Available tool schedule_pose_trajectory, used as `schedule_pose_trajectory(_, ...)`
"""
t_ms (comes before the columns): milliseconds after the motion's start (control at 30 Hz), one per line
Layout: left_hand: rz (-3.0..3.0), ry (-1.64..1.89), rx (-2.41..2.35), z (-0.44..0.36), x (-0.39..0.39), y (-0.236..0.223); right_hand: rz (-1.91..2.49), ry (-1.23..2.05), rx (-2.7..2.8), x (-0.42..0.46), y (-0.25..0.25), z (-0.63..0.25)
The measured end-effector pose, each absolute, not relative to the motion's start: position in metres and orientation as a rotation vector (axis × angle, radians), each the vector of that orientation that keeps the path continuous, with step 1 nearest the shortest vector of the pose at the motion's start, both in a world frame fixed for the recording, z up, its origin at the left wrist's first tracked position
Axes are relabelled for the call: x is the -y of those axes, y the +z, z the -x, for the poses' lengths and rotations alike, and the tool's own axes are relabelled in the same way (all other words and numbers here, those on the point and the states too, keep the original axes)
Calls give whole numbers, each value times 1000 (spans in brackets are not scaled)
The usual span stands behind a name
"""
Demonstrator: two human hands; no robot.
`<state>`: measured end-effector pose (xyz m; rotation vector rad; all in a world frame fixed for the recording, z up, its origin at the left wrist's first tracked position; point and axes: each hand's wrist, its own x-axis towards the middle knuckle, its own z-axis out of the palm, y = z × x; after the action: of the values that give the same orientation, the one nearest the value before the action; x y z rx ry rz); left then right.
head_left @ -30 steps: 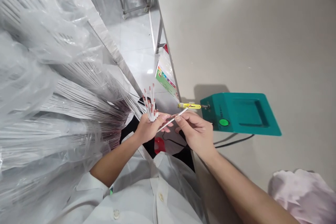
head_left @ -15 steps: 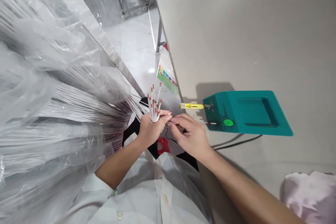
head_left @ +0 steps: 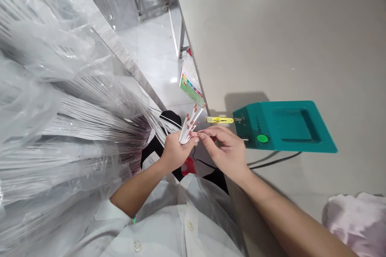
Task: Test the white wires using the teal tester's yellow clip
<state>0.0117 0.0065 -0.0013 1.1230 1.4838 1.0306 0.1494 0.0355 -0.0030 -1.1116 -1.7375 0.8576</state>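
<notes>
Centrally, the left hand (head_left: 175, 151) is closed around a bundle of white wires (head_left: 185, 133), their reddish-brown ends projecting above the grip. The right hand (head_left: 228, 150) is curled just beside it, thumb and forefinger close together; whether they grip a wire cannot be told. To the right, a smooth, pale tabletop (head_left: 286, 40) carries a teal device (head_left: 289, 126) with a yellow clip (head_left: 221, 120). Beyond, a wheeled metal rack (head_left: 152, 9) stands on the shiny tiled floor (head_left: 152, 44)
</notes>
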Motion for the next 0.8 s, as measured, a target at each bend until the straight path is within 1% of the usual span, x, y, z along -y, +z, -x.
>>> schedule_pose_trajectory(267, -896, 1061, -1392, -15, -7, 1, 1093, 1076, 1607, -37, -8, -149)
schedule_pose_trajectory(433, -807, 1064, -1311, -14, -3, -1, 1050, 1019, 1662, -38, -7, -151)
schedule_pose_trajectory(600, -793, 1117, -1350, -10, -1, -1, 1059, 922, 1848, -38, -3, -151)
schedule_pose_trajectory(800, -922, 1035, -1426, -4, -1, 2, 1050, 868, 1850, -40, 10, -157)
